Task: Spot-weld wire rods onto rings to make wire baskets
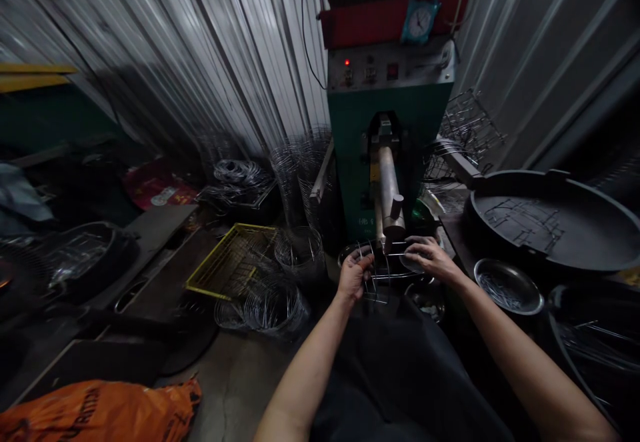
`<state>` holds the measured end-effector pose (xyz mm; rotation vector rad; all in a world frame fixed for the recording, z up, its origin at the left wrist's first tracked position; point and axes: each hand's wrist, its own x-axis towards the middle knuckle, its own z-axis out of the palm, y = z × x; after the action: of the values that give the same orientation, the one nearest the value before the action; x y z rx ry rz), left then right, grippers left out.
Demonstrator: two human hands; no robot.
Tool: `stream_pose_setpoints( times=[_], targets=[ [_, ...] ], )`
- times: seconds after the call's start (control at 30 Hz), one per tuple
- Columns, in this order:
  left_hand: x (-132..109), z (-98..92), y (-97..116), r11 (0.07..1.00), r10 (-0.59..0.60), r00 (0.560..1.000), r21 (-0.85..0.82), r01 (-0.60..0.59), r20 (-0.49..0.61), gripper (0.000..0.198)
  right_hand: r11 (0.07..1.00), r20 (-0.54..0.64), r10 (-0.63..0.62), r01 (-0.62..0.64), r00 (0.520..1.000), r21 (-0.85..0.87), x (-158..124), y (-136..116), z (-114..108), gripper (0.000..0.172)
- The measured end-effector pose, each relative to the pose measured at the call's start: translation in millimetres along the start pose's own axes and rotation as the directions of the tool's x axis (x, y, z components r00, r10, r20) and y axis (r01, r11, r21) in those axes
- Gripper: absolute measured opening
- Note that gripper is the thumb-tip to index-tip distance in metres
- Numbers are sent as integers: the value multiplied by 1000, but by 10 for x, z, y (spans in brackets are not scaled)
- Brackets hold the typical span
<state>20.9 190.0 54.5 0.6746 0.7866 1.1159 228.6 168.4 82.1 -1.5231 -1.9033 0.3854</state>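
Both of my hands hold a wire frame (381,270) under the metal arm (389,189) of a green machine (390,115). My left hand (354,275) is closed round the frame's left side. My right hand (429,257) grips its right side with fingers curled over the wire. The frame sits just below the arm's round tip (394,229). Details of the wire are hard to make out in the dim light.
Stacks of round wire baskets (300,182) and a yellow wire rack (233,259) lie to the left. A large dark tray (550,219) and a metal bowl of wire pieces (507,287) sit on the right. An orange bag (100,412) lies at bottom left.
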Motion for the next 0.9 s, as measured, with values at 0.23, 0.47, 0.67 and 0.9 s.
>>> stream_pose_setpoints(
  times=[0.23, 0.47, 0.67, 0.9],
  targets=[
    [30, 2, -3, 1000, -23, 1000, -3, 23, 2, 46, 1000, 23, 10, -10, 1000, 8, 13, 42, -8, 25],
    [55, 13, 6, 999, -35, 999, 13, 35, 5, 48, 1000, 28, 9, -10, 1000, 20, 15, 45, 26, 24],
    [-79, -121, 82, 997, -71, 997, -12, 72, 31, 47, 996, -154, 65, -55, 986, 66, -298, 117, -103, 26],
    [-703, -546, 204, 873, -415, 910, -286, 394, -14, 29, 590, 266, 375, -450, 888, 670, -1129, -135, -49, 30]
  ],
)
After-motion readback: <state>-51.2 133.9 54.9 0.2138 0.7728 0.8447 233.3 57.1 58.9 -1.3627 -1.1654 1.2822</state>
